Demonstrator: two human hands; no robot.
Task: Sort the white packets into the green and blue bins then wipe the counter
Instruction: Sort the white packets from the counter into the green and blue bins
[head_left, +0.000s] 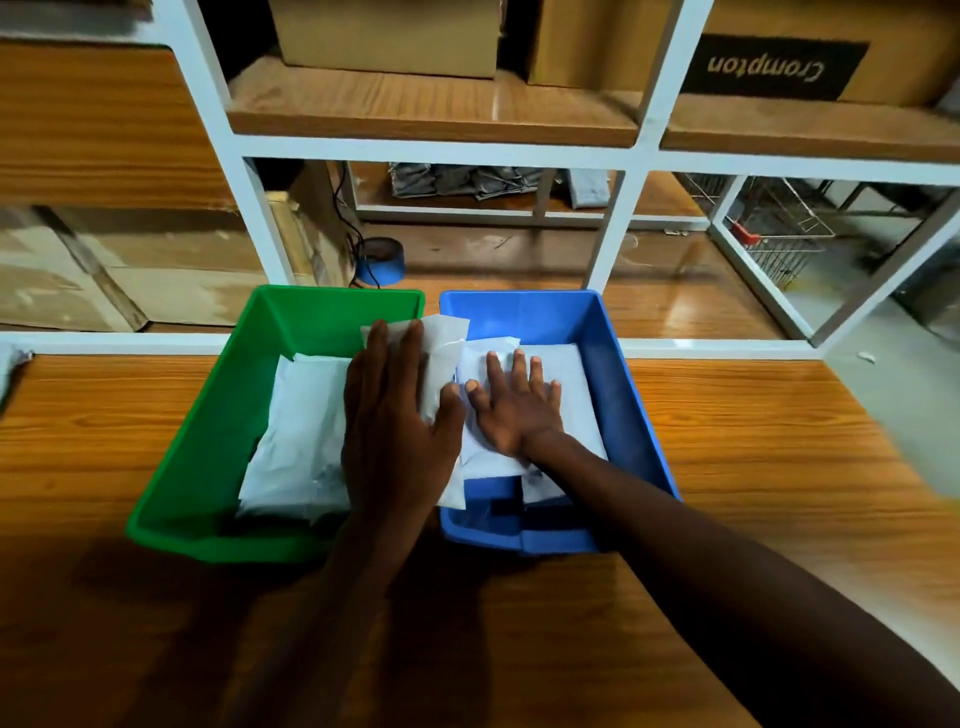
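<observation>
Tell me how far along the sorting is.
Done: packets lie in the green bin and blue bin. In hand: the left hand holds a packet above the bins' shared edge; the right hand presses the blue bin's stack. Left: placing that packet, wiping the counter.

A wood-grain tabletop (779, 467) fills the near part of the scene, glossy under overhead light. Beyond its far edge stands a white metal shelving frame (613, 234) with wooden shelf boards (431, 111). On the upper shelf sit plain cardboard boxes (384, 36), and to the right a carton with a black label (774, 65) reading "Crompton" upside down. On the lower shelf, a roll of blue tape (380, 260) lies beside a black cable (345, 208), with grey bundles (467, 179) farther back. Far right, a wire basket (779, 234) with a red handle rests. Worn cardboard boxes (104, 270) fill the left.
</observation>
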